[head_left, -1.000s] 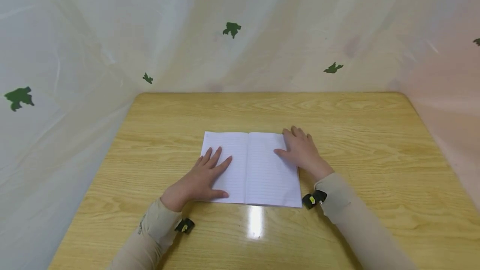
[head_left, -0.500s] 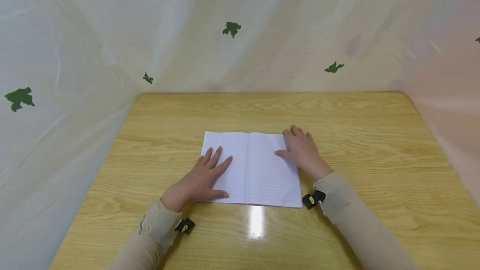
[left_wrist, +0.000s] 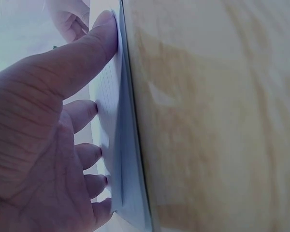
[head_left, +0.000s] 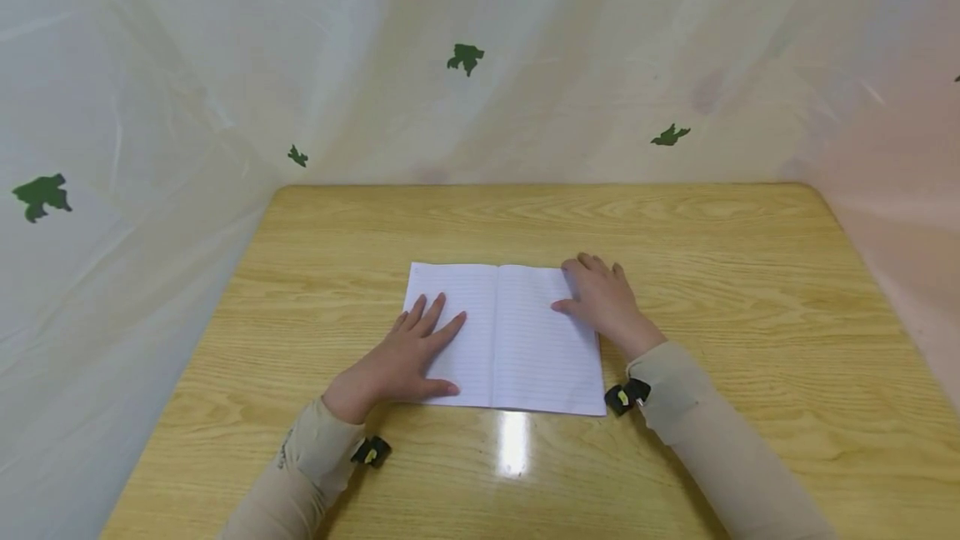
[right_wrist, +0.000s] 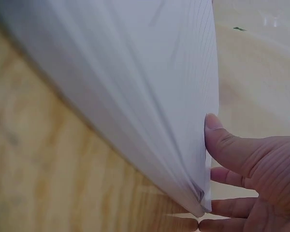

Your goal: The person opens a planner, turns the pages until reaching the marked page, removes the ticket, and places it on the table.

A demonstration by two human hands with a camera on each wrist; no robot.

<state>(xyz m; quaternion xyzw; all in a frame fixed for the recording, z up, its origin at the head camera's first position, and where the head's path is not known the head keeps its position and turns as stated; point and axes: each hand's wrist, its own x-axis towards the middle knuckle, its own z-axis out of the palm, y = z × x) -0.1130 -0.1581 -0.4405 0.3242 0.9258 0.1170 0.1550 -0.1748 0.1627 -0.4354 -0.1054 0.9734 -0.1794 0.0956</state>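
Note:
An exercise book (head_left: 543, 365) with lined white pages lies spread on the wooden table. On its left page rests my left hand (head_left: 401, 357), fingers spread and thumb near the bottom edge. The left wrist view shows that hand's thumb (left_wrist: 99, 41) and fingertips against the lined page (left_wrist: 108, 92). At the upper right corner is my right hand (head_left: 603, 298), its thumb over the right page and its fingers reaching the top edge. In the right wrist view the thumb (right_wrist: 227, 147) touches the paper beside the layered page edges (right_wrist: 130, 106), fingertips at the corner.
The wooden table (head_left: 285, 273) reaches back to a pale curtain (head_left: 555, 90) printed with green birds. A light glare (head_left: 513, 444) shows on the tabletop just in front of the book. Both wrists carry small black devices (head_left: 628, 397).
The right hand's fingers and thumb have shifted very slightly at the page corner. The left hand and the book stay in place.

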